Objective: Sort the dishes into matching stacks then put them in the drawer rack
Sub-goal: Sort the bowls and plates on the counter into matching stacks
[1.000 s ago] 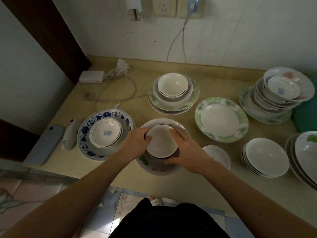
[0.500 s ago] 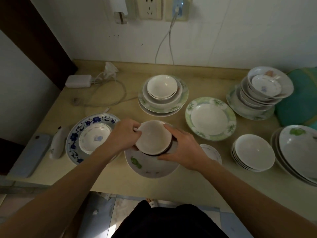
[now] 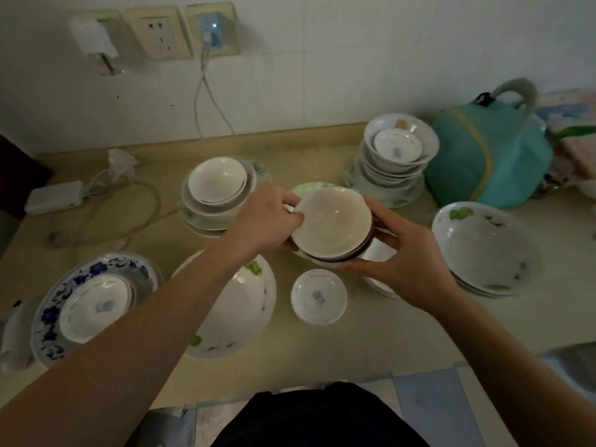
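Left hand (image 3: 261,221): thumb on the rim, gripping the bowls' (image 3: 332,225) left side.
Right hand (image 3: 406,253): fingers curled beneath, gripping their right side.
Bowls: raised above the counter (image 3: 371,337).

I see a small stack of cream bowls (image 3: 332,222) with dark outsides held level above the counter, over the green-rimmed plate (image 3: 306,188), with a large leaf-patterned bowl (image 3: 245,304) and small blue-marked dish (image 3: 318,296) resting below
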`<state>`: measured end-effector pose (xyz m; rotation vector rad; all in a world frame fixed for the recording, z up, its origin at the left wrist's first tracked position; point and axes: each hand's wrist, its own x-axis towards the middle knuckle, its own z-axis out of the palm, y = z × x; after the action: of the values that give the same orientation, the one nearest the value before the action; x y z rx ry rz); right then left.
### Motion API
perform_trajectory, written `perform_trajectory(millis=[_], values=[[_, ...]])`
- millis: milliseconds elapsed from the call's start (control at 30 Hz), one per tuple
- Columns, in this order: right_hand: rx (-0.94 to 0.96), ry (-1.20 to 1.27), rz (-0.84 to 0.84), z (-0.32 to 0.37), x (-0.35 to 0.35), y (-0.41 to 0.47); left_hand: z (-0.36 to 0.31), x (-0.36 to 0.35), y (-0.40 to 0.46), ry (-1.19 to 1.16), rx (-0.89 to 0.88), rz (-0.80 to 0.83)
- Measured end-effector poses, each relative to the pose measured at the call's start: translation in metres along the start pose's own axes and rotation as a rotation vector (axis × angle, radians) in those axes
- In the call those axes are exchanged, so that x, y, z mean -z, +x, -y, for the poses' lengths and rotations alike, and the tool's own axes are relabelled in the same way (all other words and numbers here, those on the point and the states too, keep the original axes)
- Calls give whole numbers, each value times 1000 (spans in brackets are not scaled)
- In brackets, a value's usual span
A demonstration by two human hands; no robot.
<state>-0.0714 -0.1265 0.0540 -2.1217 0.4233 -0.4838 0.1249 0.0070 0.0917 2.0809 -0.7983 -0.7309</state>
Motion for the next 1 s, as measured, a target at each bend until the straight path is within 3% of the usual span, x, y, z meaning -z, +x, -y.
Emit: perform_trajectory(millis=[300, 767, 1000], values=[[-40, -12, -121, -49, 62, -43, -40, -89, 28, 32, -14, 160], [-24, -8, -75, -93, 52, -56, -29, -127, 36, 266, 16, 108], [-66, -84, -138, -99, 38, -63, -28, -139, 32, 345, -1, 64]])
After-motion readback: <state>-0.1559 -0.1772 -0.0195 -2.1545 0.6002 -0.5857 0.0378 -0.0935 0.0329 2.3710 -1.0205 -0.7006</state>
